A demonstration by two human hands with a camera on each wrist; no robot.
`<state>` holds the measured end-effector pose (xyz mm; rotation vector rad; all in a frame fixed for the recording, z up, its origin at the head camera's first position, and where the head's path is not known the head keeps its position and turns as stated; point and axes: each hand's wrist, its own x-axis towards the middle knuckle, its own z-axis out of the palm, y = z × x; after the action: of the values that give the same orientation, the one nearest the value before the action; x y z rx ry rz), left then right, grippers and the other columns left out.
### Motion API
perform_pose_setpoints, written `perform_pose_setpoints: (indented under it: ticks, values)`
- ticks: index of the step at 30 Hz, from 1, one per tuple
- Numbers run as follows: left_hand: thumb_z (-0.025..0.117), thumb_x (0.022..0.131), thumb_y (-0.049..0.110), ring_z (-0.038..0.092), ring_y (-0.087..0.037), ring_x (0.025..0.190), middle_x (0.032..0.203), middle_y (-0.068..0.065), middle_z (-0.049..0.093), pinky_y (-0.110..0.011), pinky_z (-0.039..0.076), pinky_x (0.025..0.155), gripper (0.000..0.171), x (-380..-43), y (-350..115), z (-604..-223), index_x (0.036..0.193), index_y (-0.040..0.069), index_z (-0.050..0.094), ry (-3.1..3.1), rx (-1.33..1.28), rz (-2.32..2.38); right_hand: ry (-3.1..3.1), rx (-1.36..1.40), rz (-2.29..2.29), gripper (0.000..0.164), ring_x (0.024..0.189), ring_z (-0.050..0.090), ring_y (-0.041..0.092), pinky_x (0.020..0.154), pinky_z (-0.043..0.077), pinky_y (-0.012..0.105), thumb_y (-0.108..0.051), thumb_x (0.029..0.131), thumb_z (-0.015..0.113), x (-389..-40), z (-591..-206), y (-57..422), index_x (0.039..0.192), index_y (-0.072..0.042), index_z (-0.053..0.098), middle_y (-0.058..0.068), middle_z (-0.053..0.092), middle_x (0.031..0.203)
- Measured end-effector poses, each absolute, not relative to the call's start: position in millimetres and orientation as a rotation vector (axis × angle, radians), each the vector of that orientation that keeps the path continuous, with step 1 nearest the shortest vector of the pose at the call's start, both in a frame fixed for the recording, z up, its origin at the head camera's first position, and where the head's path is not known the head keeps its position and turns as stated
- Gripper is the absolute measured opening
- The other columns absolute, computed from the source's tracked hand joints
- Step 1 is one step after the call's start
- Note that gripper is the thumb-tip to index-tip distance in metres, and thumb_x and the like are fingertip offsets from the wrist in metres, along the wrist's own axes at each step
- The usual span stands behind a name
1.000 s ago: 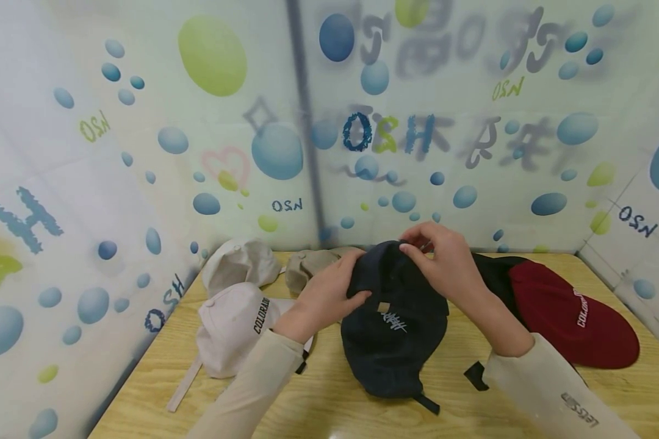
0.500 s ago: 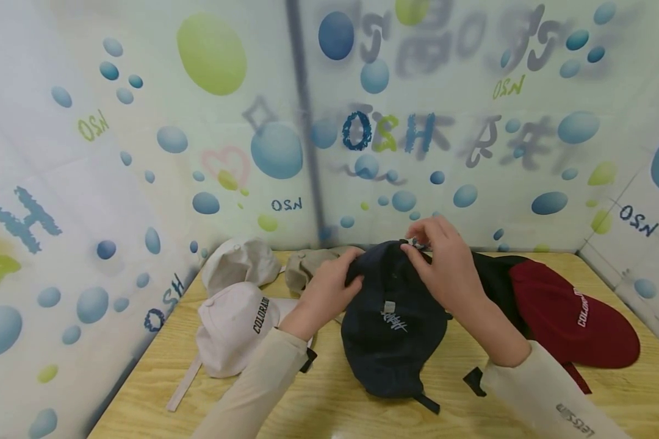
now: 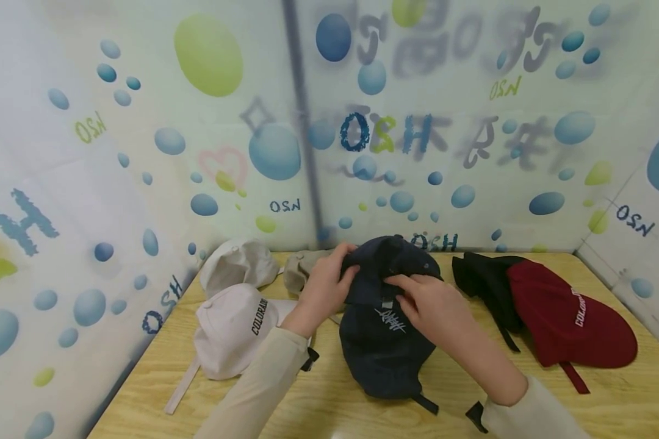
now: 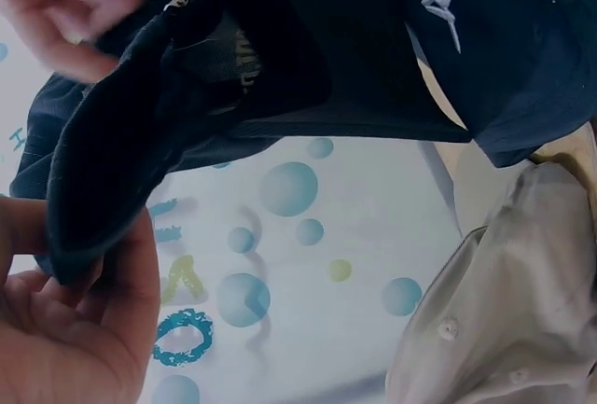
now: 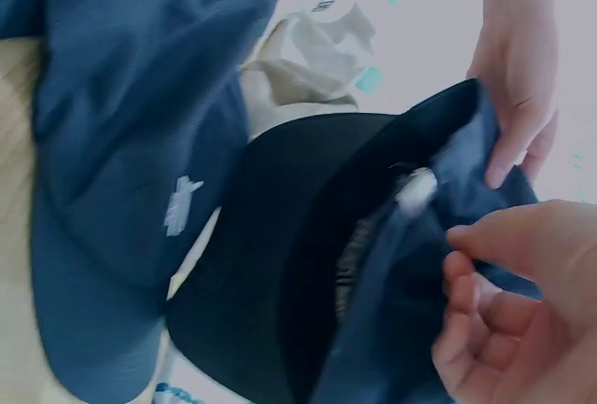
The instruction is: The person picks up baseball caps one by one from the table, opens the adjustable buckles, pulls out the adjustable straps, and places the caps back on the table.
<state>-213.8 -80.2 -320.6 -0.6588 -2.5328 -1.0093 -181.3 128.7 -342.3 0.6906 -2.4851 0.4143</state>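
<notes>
Right in my grip: a dark navy cap [image 3: 369,263]. My left hand [image 3: 323,291] has it by one edge, rim between thumb and fingers, and the rest stretches off to the right of that grip. My right hand [image 3: 436,308] is at the opening with its fingers partly curled, near a shiny clasp [image 5: 417,189]. It's blurry there, so I can't tell if I'm really pinching anything.

Just under my hands on the table [image 3: 318,402] is the embroidered cap [image 3: 381,366], also navy, kinda in the way, with the held one's brim right up against it. Tan cap [image 3: 301,268] sits behind my left hand, partly blocked by it. Pale pink cap [image 3: 227,329] is left of that hand, my sleeve [image 3: 255,378] cutting across it. Black cap [image 3: 489,286] is beyond my right hand, maroon cap [image 3: 565,317] overlapping it further right. Off-white cap [image 3: 236,268] is back left, then the bubble-print wall [image 3: 285,73] behind everything.
</notes>
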Motion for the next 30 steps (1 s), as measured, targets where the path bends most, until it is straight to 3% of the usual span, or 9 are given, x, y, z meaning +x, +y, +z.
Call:
perform_pose_setpoints:
  ticks: [4,9,16,21,26,30]
  values:
    - [0.060,0.099,0.008,0.071,-0.030,0.098,0.111,-0.016,0.072,-0.045,0.056,0.084,0.022,-214.2,-81.5,-322.3,0.120,0.008,0.057,-2.495,-0.678,-1.016,-2.478,0.650,0.375,0.031,0.064,0.060,0.015,0.057,0.050,0.029,-0.012,0.082,0.081,-187.5,-351.0,130.8,0.111,-0.014,0.072,0.004,0.071,0.083]
    - [0.060,0.098,0.007,0.070,-0.030,0.101,0.113,-0.016,0.072,-0.045,0.055,0.087,0.021,-214.9,-82.2,-323.6,0.119,0.007,0.057,-2.462,-0.715,-1.021,-2.380,0.653,0.382,0.018,0.071,0.064,0.020,0.064,0.057,0.035,-0.010,0.082,0.081,-194.4,-358.4,132.1,0.096,-0.014,0.073,0.004,0.070,0.083]
    - [0.060,0.099,0.011,0.070,-0.029,0.104,0.118,-0.015,0.071,-0.045,0.055,0.089,0.023,-214.1,-83.6,-323.2,0.122,0.008,0.056,-2.492,-0.667,-1.024,-2.379,0.645,0.590,0.014,0.073,0.065,0.017,0.064,0.057,0.032,-0.006,0.083,0.079,-196.5,-360.6,134.5,0.091,-0.013,0.070,0.004,0.068,0.087]
    - [0.067,0.096,0.018,0.068,-0.025,0.101,0.118,-0.009,0.066,-0.039,0.058,0.083,0.032,-211.2,-82.6,-325.7,0.123,0.010,0.053,-2.443,-0.570,-0.743,-2.451,0.581,0.951,0.012,0.075,0.069,0.016,0.066,0.059,0.028,0.000,0.088,0.072,-194.4,-355.2,136.1,0.093,-0.009,0.066,0.005,0.072,0.088]
    - [0.075,0.090,0.025,0.058,-0.021,0.090,0.104,-0.006,0.054,-0.031,0.056,0.078,0.033,-203.0,-77.3,-327.5,0.112,0.011,0.054,-2.288,-0.546,-0.387,-2.466,0.540,1.075,0.011,0.072,0.067,0.015,0.065,0.056,0.022,0.002,0.090,0.068,-192.9,-349.4,135.3,0.093,-0.008,0.065,0.006,0.073,0.085]
    - [0.074,0.091,0.030,0.052,-0.014,0.072,0.086,0.000,0.052,-0.026,0.049,0.063,0.023,-191.7,-70.9,-327.7,0.097,0.016,0.057,-2.264,-0.650,-0.334,-2.470,0.521,1.098,0.009,0.074,0.067,0.014,0.066,0.055,0.020,0.001,0.090,0.068,-192.8,-346.6,134.0,0.093,-0.007,0.065,0.007,0.073,0.086]
